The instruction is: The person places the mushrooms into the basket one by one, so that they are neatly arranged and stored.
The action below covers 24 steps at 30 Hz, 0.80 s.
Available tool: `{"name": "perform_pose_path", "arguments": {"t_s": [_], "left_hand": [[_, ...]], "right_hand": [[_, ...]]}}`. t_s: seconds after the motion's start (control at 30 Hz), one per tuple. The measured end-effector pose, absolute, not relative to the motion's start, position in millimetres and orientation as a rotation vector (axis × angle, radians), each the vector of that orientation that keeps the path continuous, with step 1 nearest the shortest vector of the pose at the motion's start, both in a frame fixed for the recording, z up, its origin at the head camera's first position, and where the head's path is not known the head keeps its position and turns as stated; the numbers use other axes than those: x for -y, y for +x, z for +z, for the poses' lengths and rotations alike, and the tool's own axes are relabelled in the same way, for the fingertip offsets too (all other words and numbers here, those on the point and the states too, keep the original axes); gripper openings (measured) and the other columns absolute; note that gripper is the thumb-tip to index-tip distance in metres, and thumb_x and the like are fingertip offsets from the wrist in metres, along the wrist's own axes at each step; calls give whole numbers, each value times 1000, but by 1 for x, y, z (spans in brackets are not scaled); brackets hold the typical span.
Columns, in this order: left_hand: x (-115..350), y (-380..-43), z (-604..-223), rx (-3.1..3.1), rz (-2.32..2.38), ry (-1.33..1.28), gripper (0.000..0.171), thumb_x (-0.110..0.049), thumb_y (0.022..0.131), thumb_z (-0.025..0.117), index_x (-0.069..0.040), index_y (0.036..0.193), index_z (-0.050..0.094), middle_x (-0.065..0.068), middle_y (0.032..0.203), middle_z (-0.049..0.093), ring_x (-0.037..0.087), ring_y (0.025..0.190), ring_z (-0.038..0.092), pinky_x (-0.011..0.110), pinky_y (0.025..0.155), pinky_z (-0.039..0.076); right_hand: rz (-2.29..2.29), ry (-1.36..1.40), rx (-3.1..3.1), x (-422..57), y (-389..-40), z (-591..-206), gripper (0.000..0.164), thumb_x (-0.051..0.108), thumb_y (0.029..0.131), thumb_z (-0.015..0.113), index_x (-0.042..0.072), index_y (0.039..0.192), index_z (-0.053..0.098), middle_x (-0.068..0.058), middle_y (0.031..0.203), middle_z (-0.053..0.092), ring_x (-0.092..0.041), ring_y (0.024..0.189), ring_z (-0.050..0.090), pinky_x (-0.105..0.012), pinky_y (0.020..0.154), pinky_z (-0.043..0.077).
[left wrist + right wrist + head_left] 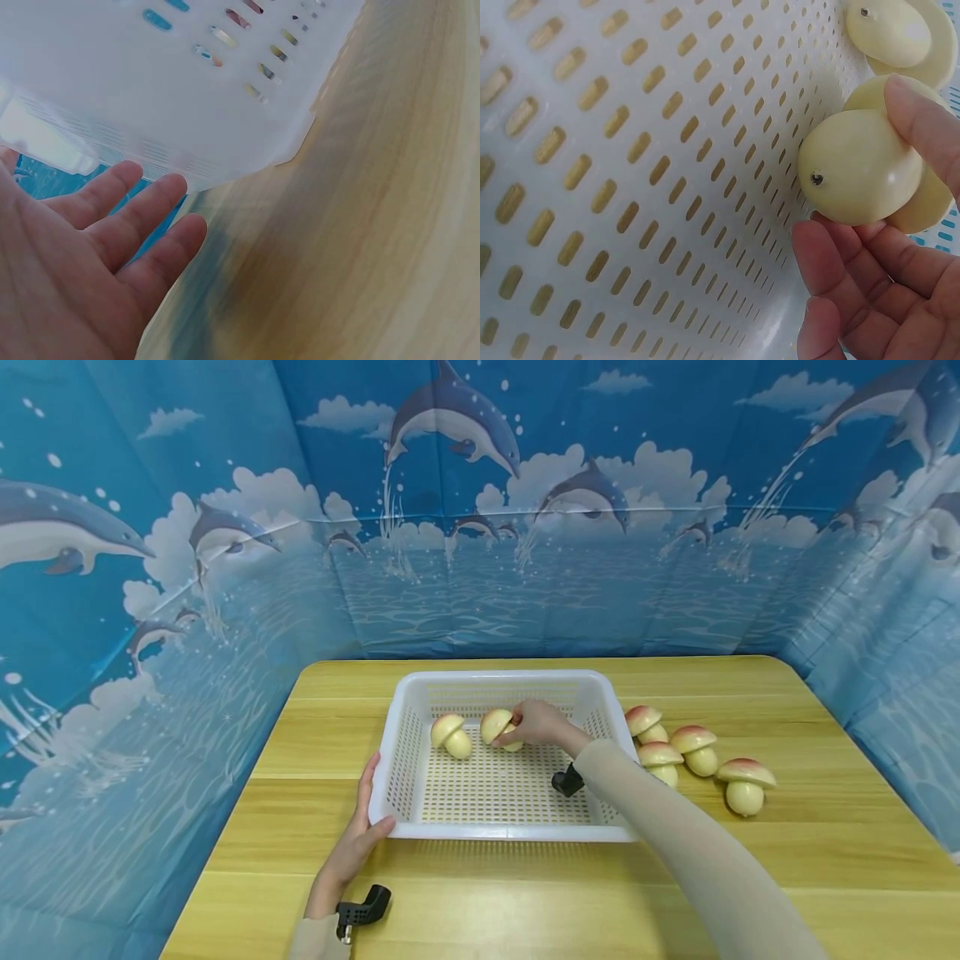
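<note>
A white plastic basket [510, 832] with slotted walls stands on the table. Inside it my right hand [542, 723] holds a toy mushroom [495, 725] with a pale stem and pinkish cap. In the right wrist view the thumb and fingers grip this mushroom [859, 169] from both sides, close to the basket floor. To its left, another toy mushroom [451, 735] lies in the basket. My left hand [356, 843] is at the basket's front left corner, thumb by the rim. Its fingers [142, 221] extend loosely along the outer wall in the left wrist view.
Several more toy mushrooms [701, 753] stand on the wooden table [825, 835] to the right of the basket, partly behind the right sleeve. A blue curtain [480, 585] printed with dolphins hangs around the table. Each wrist wears a black camera [365, 906].
</note>
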<state>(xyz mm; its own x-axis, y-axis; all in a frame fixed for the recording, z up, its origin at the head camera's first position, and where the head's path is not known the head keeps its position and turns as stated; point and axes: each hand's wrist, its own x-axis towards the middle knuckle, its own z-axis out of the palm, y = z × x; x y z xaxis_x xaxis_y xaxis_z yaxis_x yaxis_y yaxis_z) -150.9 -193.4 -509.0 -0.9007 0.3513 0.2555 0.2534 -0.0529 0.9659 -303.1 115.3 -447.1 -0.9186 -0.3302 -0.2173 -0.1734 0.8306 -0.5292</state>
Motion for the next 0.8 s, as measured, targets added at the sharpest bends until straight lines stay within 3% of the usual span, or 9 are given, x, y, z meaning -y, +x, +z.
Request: {"name": "perform_pose_path", "arguments": {"t_s": [0.8], "left_hand": [[193, -152, -510, -2128, 2124, 639, 86, -21, 91, 52, -23, 152, -8, 7, 157, -5, 42, 138, 6, 66, 100, 13]], "right_hand": [[-762, -387, -2675, -118, -306, -451, 53, 48, 72, 79, 16, 61, 38, 5, 52, 29, -11, 48, 27, -27, 49, 26]]}}
